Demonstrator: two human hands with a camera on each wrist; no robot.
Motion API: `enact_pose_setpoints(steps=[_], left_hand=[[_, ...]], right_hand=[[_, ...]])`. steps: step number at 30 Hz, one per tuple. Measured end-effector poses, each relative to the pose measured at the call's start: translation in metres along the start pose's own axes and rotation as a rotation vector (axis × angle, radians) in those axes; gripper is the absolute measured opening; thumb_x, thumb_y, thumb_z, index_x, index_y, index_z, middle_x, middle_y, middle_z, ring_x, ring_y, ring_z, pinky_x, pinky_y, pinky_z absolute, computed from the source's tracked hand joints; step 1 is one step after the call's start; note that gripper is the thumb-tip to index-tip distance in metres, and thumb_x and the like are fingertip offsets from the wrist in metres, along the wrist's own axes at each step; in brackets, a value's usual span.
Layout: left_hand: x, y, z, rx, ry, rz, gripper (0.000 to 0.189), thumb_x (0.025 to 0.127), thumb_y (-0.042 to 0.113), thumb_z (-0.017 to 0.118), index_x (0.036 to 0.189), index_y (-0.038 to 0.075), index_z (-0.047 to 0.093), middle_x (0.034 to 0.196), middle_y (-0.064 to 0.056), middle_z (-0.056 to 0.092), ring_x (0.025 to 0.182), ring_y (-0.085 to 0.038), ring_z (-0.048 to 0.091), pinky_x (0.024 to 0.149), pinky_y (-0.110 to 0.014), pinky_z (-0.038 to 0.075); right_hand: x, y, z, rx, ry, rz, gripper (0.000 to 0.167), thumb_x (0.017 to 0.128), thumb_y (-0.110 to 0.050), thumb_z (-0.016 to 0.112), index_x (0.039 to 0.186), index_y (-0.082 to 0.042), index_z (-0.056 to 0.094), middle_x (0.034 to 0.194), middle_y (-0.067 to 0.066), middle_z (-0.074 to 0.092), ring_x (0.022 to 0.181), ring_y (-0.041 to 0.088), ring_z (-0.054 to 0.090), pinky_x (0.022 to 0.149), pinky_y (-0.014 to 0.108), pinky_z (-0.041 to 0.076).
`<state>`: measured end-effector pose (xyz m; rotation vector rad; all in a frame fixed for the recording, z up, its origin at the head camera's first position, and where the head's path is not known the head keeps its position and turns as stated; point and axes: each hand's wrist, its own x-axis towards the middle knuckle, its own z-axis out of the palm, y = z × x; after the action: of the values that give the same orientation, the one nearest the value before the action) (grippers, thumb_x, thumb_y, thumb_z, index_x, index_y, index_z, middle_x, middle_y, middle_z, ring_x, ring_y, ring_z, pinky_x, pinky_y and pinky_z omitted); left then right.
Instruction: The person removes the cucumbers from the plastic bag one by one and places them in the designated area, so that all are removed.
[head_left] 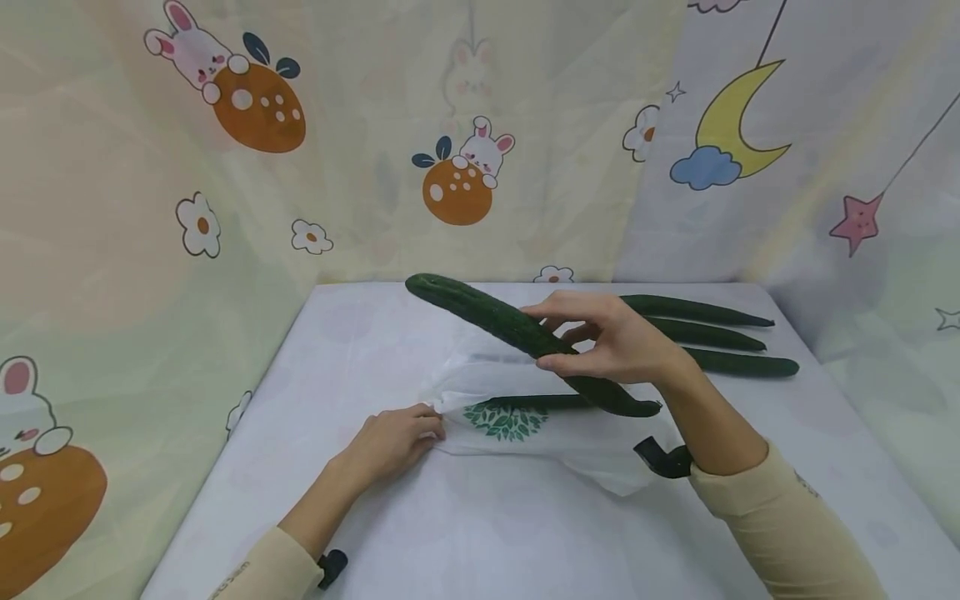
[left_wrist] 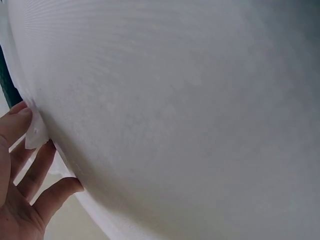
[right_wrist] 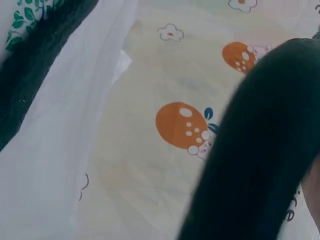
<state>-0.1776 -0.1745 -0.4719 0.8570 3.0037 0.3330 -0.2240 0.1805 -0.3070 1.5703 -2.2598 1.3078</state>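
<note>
My right hand point(head_left: 615, 337) grips a long dark green cucumber point(head_left: 480, 312) near its middle, tilted with its far end up to the left. Beneath it, a white plastic bag point(head_left: 577, 437) with a green leaf print lies on the table. Another cucumber point(head_left: 536, 402) is at the bag, partly hidden by the held one. At the bag's left end my left hand point(head_left: 393, 437) pinches the bag's edge; the left wrist view shows a fold of white plastic point(left_wrist: 37, 135) between its fingers. In the right wrist view the held cucumber point(right_wrist: 255, 145) looms close.
Three more cucumbers point(head_left: 701, 310) lie side by side at the table's back right, partly behind my right hand. The table point(head_left: 300, 375) has a white cover. Printed cloth point(head_left: 555, 167) with rabbits, flowers and a moon hangs behind and beside it.
</note>
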Motion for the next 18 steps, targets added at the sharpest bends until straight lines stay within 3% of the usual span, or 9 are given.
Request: enact_pose_setpoints(steps=[6, 13, 18], left_hand=[[0.001, 0.000, -0.001, -0.006, 0.009, 0.016, 0.014, 0.095, 0.022, 0.074, 0.101, 0.034, 0.074, 0.118, 0.015, 0.067, 0.090, -0.018, 0.071, 0.064, -0.040, 0.054], [0.001, -0.001, -0.003, -0.004, -0.009, 0.005, 0.014, 0.096, 0.021, 0.074, 0.101, 0.034, 0.073, 0.119, 0.015, 0.067, 0.092, -0.019, 0.070, 0.066, -0.042, 0.054], [0.001, -0.001, -0.002, -0.002, -0.023, 0.001, 0.013, 0.097, 0.023, 0.072, 0.102, 0.035, 0.073, 0.119, 0.015, 0.067, 0.093, -0.019, 0.071, 0.067, -0.043, 0.054]], right_hand=[[-0.004, 0.005, -0.015, -0.036, 0.115, -0.022, 0.071, 0.072, 0.015, 0.084, 0.137, -0.001, 0.062, 0.126, 0.005, 0.068, 0.102, 0.015, 0.069, 0.080, 0.030, 0.061], [-0.016, 0.010, -0.038, -0.091, 0.079, 0.098, 0.069, 0.078, 0.011, 0.083, 0.141, -0.007, 0.061, 0.124, 0.001, 0.066, 0.105, 0.012, 0.067, 0.087, 0.027, 0.058], [-0.039, 0.024, -0.050, -0.135, 0.063, 0.181, 0.066, 0.082, 0.007, 0.081, 0.143, -0.009, 0.060, 0.126, 0.001, 0.065, 0.101, 0.014, 0.069, 0.083, 0.025, 0.058]])
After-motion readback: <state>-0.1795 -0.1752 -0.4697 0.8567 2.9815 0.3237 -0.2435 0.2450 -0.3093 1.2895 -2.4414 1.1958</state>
